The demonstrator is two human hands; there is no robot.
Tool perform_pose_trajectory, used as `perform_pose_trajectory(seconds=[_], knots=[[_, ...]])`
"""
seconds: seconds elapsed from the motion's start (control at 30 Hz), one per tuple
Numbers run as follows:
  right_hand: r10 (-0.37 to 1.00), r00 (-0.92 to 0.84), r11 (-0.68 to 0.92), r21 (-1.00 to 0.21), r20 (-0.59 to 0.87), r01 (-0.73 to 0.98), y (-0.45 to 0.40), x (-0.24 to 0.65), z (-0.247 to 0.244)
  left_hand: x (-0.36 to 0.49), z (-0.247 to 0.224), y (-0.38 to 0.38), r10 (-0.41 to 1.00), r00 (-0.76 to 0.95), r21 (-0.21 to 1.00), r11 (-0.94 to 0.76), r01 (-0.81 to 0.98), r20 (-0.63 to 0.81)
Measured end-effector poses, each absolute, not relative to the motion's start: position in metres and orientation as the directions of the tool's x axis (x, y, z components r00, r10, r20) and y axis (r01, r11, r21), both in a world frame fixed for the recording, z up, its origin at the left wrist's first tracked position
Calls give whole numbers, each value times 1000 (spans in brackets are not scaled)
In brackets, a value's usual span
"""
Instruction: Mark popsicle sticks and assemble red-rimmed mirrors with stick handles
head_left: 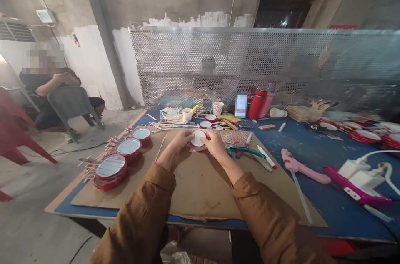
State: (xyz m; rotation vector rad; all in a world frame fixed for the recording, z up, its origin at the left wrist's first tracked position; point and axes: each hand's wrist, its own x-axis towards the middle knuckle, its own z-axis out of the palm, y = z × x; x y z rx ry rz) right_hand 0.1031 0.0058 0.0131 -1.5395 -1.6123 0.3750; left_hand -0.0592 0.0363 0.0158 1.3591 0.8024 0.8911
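A small round disc (198, 138) with a white face and red rim is held up over the cardboard sheet (200, 189). My left hand (181, 140) grips its left edge, fingers closed on it. On the right edge, my right hand (215, 144) pinches the same disc. A thin wooden stick shows just under the disc, partly hidden by the hands. Right of my right hand lie teal-handled pliers (245, 150) and a pile of coloured rubber bands (235, 138).
Stacked red-rimmed discs (111, 167) line the cardboard's left side. A pink glue gun (304, 167), purple power strip (356, 187) and red bottle (257, 104) stand on the right. Paper cups (218, 108) and a phone (241, 105) are behind. A person (46, 76) sits at far left.
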Motion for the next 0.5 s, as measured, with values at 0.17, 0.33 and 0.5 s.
perform_pose_trajectory(seconds=[0.17,0.33,0.5], knots=[[924,145,142,-669,355,729,4,106,21,-64,16,38,857,515,998,38,-41,-12],[947,98,121,-623,306,773,0,110,28,-62,13,39,874,486,999,29,-14,-19],[964,72,80,-541,254,837,-5,116,39,-61,14,37,876,481,999,34,19,-39]])
